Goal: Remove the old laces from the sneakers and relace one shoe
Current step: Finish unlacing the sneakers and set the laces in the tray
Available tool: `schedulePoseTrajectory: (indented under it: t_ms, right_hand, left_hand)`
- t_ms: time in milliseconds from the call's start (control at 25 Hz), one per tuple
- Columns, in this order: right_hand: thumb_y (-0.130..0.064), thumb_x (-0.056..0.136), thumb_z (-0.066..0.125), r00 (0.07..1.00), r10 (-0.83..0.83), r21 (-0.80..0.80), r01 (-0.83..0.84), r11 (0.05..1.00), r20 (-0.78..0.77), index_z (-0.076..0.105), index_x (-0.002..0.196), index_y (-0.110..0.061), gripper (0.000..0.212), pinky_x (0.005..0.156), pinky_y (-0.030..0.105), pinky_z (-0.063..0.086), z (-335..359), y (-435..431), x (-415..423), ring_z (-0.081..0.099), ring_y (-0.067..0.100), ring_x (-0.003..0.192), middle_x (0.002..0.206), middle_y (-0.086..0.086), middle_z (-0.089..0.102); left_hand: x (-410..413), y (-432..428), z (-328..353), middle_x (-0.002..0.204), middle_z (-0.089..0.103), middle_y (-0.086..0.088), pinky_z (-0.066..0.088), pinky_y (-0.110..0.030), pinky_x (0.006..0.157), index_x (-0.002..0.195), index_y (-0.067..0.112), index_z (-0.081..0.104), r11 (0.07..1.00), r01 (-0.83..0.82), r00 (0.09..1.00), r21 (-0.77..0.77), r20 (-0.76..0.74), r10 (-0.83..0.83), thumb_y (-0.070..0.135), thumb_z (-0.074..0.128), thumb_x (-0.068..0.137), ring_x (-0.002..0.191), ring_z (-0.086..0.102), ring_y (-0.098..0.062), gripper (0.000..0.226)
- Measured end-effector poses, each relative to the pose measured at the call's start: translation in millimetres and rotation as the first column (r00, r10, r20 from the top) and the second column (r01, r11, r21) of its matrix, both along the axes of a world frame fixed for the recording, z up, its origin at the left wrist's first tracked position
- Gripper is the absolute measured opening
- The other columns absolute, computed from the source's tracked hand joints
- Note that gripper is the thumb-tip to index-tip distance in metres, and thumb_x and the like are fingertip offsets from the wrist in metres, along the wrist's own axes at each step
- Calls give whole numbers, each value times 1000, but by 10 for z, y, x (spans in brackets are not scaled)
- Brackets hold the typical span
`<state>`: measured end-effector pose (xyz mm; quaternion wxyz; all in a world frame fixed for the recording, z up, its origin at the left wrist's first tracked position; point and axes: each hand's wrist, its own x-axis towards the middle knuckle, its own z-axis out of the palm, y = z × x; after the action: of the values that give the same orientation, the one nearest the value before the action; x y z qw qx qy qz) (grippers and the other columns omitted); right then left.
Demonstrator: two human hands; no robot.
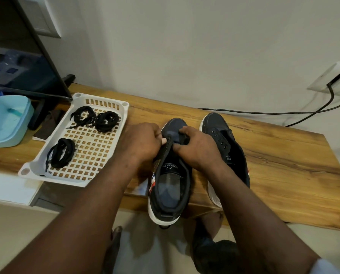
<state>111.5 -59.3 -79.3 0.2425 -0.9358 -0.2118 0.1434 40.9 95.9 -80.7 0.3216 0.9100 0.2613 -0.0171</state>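
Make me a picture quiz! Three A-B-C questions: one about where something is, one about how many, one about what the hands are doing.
1. Where are the lace bundles?
A. in the white basket
B. inside a shoe
C. on the floor

2. How many lace bundles are there?
A. two
B. three
C. six

3. What are the left hand and right hand doing?
A. lying flat
B. holding a cup
C. gripping the left shoe

Answers: A, they lie on the basket's grid; B, three separate black coils show; C, both hands' fingers curl on its front.
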Motion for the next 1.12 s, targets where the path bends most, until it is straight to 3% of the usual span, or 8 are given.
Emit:
schedulePoseTrajectory:
  t_ms: [520,640,720,800,880,960,1040,1120]
  right_hand:
    - [-46,93,67,999,48,-81,-46,996,20,49,156,-20,71,115,39,44,0,8,-22,48,26,145,164,-1,45]
    - [-46,95,65,997,71,-123,-68,990,22,48,155,-16,70,116,43,42,4,20,-52,45,29,146,169,-4,35]
    - [-46,96,65,997,72,-136,-67,988,28,52,151,-16,64,114,43,42,24,28,-63,47,30,145,169,-4,35]
    - [-45,96,64,998,64,-142,-60,988,25,55,147,-16,60,113,43,43,37,32,-68,48,30,144,169,-5,35]
    - [-44,96,64,998,65,-142,-61,988,24,57,143,-16,56,110,43,46,46,38,-71,52,31,139,166,-2,41]
    - [-43,95,64,998,63,-137,-59,989,24,59,141,-15,53,107,43,50,50,44,-76,55,32,134,161,0,48]
    - [-40,95,64,998,54,-131,-50,990,28,57,144,-15,56,109,43,49,60,56,-80,55,32,136,162,0,47]
    - [-38,95,63,999,43,-128,-39,991,26,53,151,-17,61,111,44,48,70,65,-76,52,31,139,164,0,45]
  left_hand:
    - [78,-39,-118,101,54,2,36,-31,74,92,27,61,998,22,991,59,131,-29,24,65,101,92,53,-18,10]
    - [89,-37,-7,103,71,1,45,-29,66,90,22,59,951,-57,933,-304,324,159,14,56,105,82,63,-9,18]
    - [82,-36,184,93,76,2,42,-24,57,90,19,58,718,-42,792,-695,415,448,13,50,109,61,53,-3,22]
    - [59,32,326,82,67,1,37,-25,56,92,18,57,498,62,655,-865,411,634,12,50,108,58,43,-7,18]
    - [28,127,344,80,59,1,37,-31,58,95,20,58,637,-20,702,-771,443,557,14,58,98,60,45,-12,7]
    - [-15,133,205,84,63,3,42,-32,61,101,28,60,942,-81,920,-327,340,197,24,68,95,67,55,-15,11]
    - [-35,45,22,86,66,2,42,-31,64,98,34,62,997,67,994,-36,87,-63,31,74,94,75,59,-15,13]
    - [1,-17,-75,84,63,6,40,-31,68,90,33,62,997,78,996,-1,37,-77,32,74,95,79,58,-15,13]
